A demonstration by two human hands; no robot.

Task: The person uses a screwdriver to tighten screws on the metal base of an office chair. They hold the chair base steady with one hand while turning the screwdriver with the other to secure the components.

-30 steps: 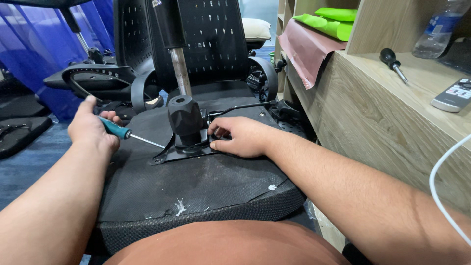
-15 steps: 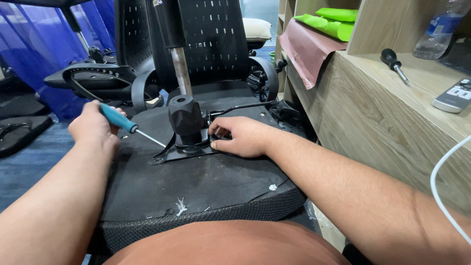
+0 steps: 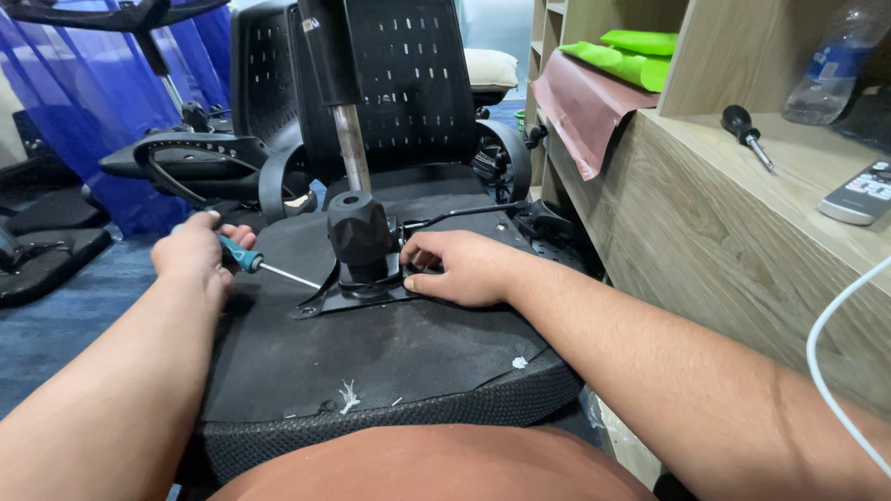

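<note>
An upturned chair seat (image 3: 371,357) lies before the person, its black fabric underside facing up, with a black metal plate (image 3: 357,295) fixed near its middle and a black hub (image 3: 359,234) standing upright on that plate. The left hand (image 3: 193,255) has its fingers clamped round the teal handle of a screwdriver (image 3: 264,267); the steel shaft runs right and slightly downward, its tip at the plate's left edge, though contact with a screw cannot be confirmed. The right hand (image 3: 464,266) rests on the seat just right of the hub, fingers curled together and touching the plate's right side; whether they pinch anything cannot be told. A thin black lever (image 3: 464,213) runs from the plate toward the right rear. Behind the hub a chrome column (image 3: 351,144) rises in front of a perforated black backrest (image 3: 408,83). An armrest (image 3: 200,153) lies to the left rear, in front of a blue curtain (image 3: 83,102). On the right stands a wooden tabletop (image 3: 780,199) carrying a second screwdriver (image 3: 745,130), a plastic bottle (image 3: 831,65) and a remote (image 3: 858,193), all well apart from the hands. Green sheets (image 3: 631,54) lie on a shelf behind. A white cable (image 3: 826,343) crosses the right forearm. White scraps (image 3: 350,397) lie on the seat's near edge.
</note>
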